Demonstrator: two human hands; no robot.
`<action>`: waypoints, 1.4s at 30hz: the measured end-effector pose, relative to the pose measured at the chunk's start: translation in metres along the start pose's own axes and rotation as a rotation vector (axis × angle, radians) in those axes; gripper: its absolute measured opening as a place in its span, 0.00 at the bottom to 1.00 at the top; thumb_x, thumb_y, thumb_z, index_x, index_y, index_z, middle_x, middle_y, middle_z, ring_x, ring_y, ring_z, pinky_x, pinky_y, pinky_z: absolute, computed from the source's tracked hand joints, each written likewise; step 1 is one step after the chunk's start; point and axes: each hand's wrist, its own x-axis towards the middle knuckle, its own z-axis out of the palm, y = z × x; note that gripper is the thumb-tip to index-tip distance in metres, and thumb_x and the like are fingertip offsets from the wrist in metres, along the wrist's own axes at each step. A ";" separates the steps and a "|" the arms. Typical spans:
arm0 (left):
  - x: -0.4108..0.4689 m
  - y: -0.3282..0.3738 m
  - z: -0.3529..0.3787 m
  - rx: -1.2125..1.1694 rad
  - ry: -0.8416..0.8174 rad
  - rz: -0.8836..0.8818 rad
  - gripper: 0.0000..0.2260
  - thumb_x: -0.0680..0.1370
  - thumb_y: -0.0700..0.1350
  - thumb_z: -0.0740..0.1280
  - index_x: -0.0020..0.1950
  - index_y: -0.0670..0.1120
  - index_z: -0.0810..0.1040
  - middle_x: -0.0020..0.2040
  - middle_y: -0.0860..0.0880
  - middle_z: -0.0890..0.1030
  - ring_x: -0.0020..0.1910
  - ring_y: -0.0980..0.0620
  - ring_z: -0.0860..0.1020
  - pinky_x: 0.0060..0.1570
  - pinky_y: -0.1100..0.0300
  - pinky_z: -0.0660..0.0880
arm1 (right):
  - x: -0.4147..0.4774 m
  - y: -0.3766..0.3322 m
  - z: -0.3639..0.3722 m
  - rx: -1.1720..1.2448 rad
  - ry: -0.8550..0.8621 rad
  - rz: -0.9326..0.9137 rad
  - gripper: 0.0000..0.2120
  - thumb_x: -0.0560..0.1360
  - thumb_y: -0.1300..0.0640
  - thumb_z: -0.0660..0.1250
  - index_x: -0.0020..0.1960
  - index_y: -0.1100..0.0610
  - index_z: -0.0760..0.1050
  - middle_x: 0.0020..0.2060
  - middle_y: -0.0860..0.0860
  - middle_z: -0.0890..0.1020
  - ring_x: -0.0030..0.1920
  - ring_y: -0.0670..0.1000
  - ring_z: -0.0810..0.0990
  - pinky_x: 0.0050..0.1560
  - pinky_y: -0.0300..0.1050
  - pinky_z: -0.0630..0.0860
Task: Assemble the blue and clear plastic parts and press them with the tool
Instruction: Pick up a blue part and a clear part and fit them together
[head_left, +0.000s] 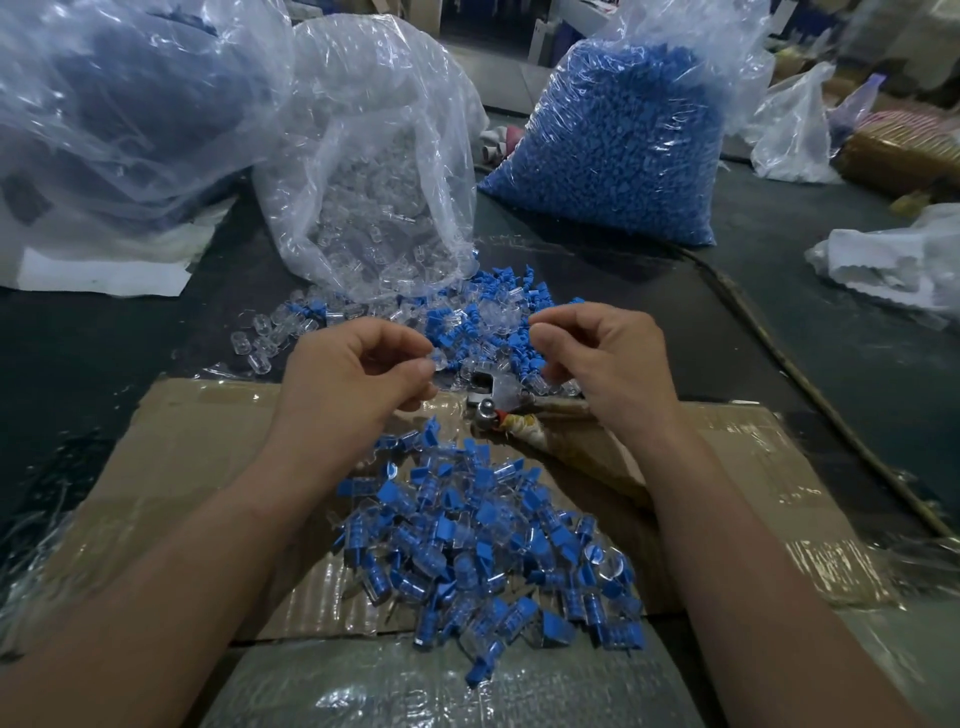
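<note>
flattened cardboard (197, 467) taped, on dark table (104, 353) | crumpled white bag (893, 260) far right | cord (795, 371) beside it

No legible text or labels.

A factory assembly bench: bulk bags of blue parts (618, 140) and clear parts (374, 208), cardboard work mat (171, 467).

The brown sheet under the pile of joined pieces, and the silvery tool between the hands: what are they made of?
The flat brown sheet looks like matt corrugated cardboard: ribbing shows, with glossy clear tape glinting over it. The silvery tool seems metal: grey, bright highlights on its round pivot. Its handle looks wrapped in pale cloth or tape; unclear which.
</note>
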 end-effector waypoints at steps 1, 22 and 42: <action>0.000 0.000 0.000 -0.008 0.004 -0.008 0.06 0.70 0.36 0.69 0.41 0.47 0.79 0.36 0.50 0.83 0.33 0.54 0.82 0.36 0.62 0.80 | -0.002 -0.003 0.001 0.013 -0.029 0.005 0.07 0.72 0.61 0.69 0.45 0.49 0.80 0.30 0.40 0.81 0.31 0.41 0.79 0.37 0.31 0.76; -0.003 0.006 0.004 0.026 -0.041 0.014 0.07 0.71 0.34 0.69 0.39 0.46 0.78 0.34 0.48 0.83 0.31 0.56 0.81 0.33 0.68 0.77 | -0.025 -0.031 0.028 -0.082 -0.140 -0.180 0.08 0.69 0.65 0.72 0.48 0.58 0.82 0.38 0.40 0.78 0.40 0.36 0.77 0.43 0.27 0.73; -0.007 0.012 0.004 0.034 -0.071 0.011 0.07 0.71 0.34 0.70 0.41 0.46 0.81 0.34 0.47 0.83 0.30 0.58 0.80 0.32 0.71 0.75 | -0.029 -0.032 0.028 -0.076 -0.146 -0.259 0.08 0.67 0.64 0.74 0.45 0.60 0.80 0.36 0.44 0.79 0.39 0.43 0.79 0.41 0.33 0.77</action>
